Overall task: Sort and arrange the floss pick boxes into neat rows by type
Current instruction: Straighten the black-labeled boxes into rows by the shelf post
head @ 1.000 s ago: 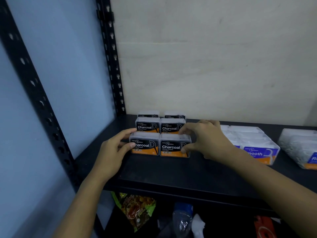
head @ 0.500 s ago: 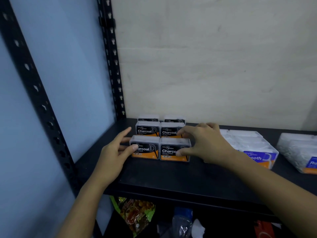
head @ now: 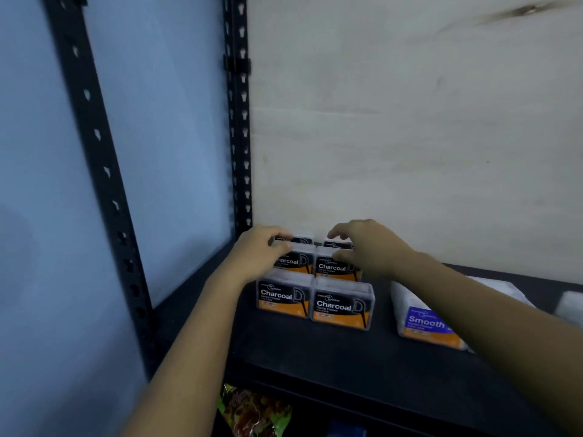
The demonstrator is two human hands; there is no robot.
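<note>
At the near bottom edge, under the shelf, a crumpled snack bag [head: 252, 414] shows green and red print, too blurred to read. Above it runs the black shelf [head: 331, 367], matt and dark, carried by black perforated uprights [head: 238, 137] against a blue-grey side panel [head: 173, 137].

Nearest on the shelf stand the front left Charcoal box [head: 282, 298] and the front right Charcoal box [head: 342, 307], side by side and touching. They are clear boxes with black-and-orange labels that read "Charcoal" in white; the smaller print is illegible. To the right, apart from them, a white box with a purple label reading "Smooth" [head: 426, 326] is partly crossed by the right forearm.

Behind the front pair sits a middle pair of Charcoal boxes [head: 331, 267], then the back left Charcoal box [head: 298, 239] and the back right Charcoal box [head: 337, 244].

The left hand [head: 255, 257] curls over the back left box, thumb at its front, gripping it. The right hand [head: 366, 247] arches over the back right box and pinches it between fingers and thumb.

Farthest back rises a pale wooden panel [head: 410, 121], with a dark streak near its top.
</note>
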